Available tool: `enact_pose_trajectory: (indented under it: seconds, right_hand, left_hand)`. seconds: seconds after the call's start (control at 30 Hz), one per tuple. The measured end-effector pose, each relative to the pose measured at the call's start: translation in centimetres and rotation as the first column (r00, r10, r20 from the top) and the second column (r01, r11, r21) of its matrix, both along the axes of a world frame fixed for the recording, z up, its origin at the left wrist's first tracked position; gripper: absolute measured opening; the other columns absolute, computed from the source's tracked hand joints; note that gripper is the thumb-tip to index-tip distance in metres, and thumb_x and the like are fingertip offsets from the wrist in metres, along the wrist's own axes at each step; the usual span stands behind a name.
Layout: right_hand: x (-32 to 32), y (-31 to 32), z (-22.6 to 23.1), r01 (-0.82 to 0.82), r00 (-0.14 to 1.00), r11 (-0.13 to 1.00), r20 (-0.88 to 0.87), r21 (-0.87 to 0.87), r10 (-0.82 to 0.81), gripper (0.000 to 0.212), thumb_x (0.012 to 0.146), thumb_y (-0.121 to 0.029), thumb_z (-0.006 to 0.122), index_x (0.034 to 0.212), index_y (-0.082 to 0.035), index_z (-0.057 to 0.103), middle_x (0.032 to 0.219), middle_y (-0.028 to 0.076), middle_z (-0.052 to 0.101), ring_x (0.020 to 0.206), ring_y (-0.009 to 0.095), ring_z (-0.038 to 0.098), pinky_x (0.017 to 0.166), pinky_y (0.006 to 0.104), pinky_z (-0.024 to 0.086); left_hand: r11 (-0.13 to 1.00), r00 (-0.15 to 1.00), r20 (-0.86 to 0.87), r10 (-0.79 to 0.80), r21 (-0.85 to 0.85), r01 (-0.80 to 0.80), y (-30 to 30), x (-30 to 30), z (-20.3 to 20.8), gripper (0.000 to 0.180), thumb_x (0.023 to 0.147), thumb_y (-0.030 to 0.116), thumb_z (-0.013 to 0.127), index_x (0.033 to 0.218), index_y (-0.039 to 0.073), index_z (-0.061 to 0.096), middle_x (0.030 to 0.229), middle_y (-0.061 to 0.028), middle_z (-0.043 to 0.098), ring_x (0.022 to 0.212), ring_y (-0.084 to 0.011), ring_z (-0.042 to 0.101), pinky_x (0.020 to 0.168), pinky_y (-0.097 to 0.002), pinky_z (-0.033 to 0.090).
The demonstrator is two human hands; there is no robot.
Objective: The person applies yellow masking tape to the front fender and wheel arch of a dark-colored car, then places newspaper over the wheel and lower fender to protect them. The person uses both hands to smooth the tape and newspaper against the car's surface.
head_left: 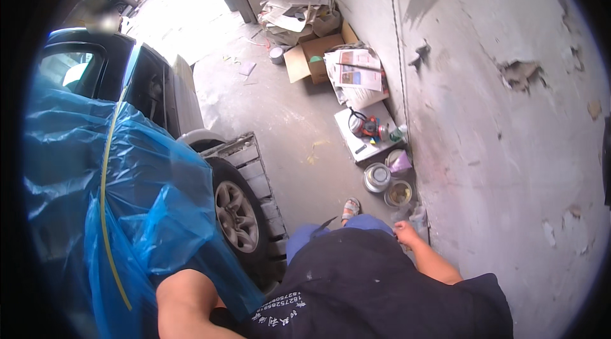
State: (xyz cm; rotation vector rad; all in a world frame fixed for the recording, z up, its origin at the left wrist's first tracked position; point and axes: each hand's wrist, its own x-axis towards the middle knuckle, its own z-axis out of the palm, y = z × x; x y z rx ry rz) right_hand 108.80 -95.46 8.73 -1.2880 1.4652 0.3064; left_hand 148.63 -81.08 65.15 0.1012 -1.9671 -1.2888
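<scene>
My right hand (405,234) hangs beside my right hip with its fingers curled in. Whatever it may hold is too small or hidden to make out. Just beyond it, low by the wall, are some clear plastic items (417,217) and an open can (399,193). My left arm (184,291) is bent at the lower left, in front of the blue plastic sheeting (162,211), and its hand does not show. The sheeting covers part of a dark car (151,84), with a yellow tape strip (104,192) running down it.
A car wheel (237,208) stands at my left. Along the right wall (484,167) are a lidded tin (377,176), a white box (347,132) bearing a respirator mask (364,126), a cardboard box (298,64) and piled newspapers (299,5).
</scene>
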Motion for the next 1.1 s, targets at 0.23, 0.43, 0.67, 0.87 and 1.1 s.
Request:
enact_pose_trajectory:
  seconds: [0.23,0.43,0.67,0.87,1.1]
  right_hand:
    - [11.8,-8.5,1.6,0.089,0.996,0.996,0.001,-0.002,-0.089,0.043,0.082,-0.010,0.064,0.125,-0.005,0.060,0.090,0.009,0.068,0.071,0.016,0.065,0.058,0.0327,0.052]
    - [20.3,-10.0,1.1,0.040,0.991,0.997,-0.124,-0.058,-0.047,0.037,0.089,-0.011,0.058,0.125,-0.004,0.059,0.095,0.010,0.069,0.077,0.018,0.065,0.065,0.0326,0.052]
    - [29.4,-12.6,4.2,0.169,0.984,0.959,-0.012,-0.229,-0.176,0.038,0.088,-0.014,0.062,0.125,-0.005,0.062,0.100,0.011,0.071,0.088,0.017,0.067,0.078,0.0307,0.052]
    - [30.0,-13.7,0.6,0.532,0.846,0.837,-0.069,0.129,-0.528,0.039,0.085,-0.014,0.066,0.123,-0.004,0.063,0.102,0.011,0.070,0.085,0.019,0.068,0.075,0.0316,0.053]
    - [32.4,-17.3,-3.6,0.254,0.966,0.967,-0.054,0.000,-0.254,0.048,0.084,-0.007,0.064,0.131,-0.006,0.053,0.099,0.012,0.067,0.074,0.020,0.063,0.058,0.0358,0.052]
  left_hand:
    - [0.998,1.000,-0.014,0.015,-0.066,-0.016,-4.9,12.4,-2.8,0.016,0.092,0.016,0.052,0.081,0.008,0.061,0.091,-0.0104,0.059,0.081,-0.0243,0.057,0.065,-0.0323,0.042]
    - [0.994,0.998,-0.024,0.063,-0.092,-0.065,-10.3,24.6,-4.8,0.018,0.092,0.011,0.052,0.088,0.003,0.067,0.097,-0.0127,0.063,0.085,-0.0257,0.062,0.066,-0.0302,0.047]
    - [0.990,0.988,-0.070,-0.138,-0.040,0.136,-21.6,33.7,-6.0,0.021,0.093,0.004,0.051,0.099,-0.003,0.070,0.094,-0.0125,0.063,0.083,-0.0253,0.063,0.067,-0.0314,0.049]
    - [0.957,0.948,-0.147,-0.282,0.023,0.288,-31.6,36.4,-8.1,0.020,0.096,0.007,0.053,0.098,-0.005,0.069,0.090,-0.0132,0.062,0.079,-0.0257,0.062,0.064,-0.0331,0.048]
    - [0.949,0.944,-0.184,-0.272,0.113,0.296,-40.7,39.5,-8.0,0.019,0.097,0.013,0.061,0.098,-0.005,0.068,0.088,-0.0129,0.062,0.078,-0.0263,0.062,0.061,-0.0358,0.048]
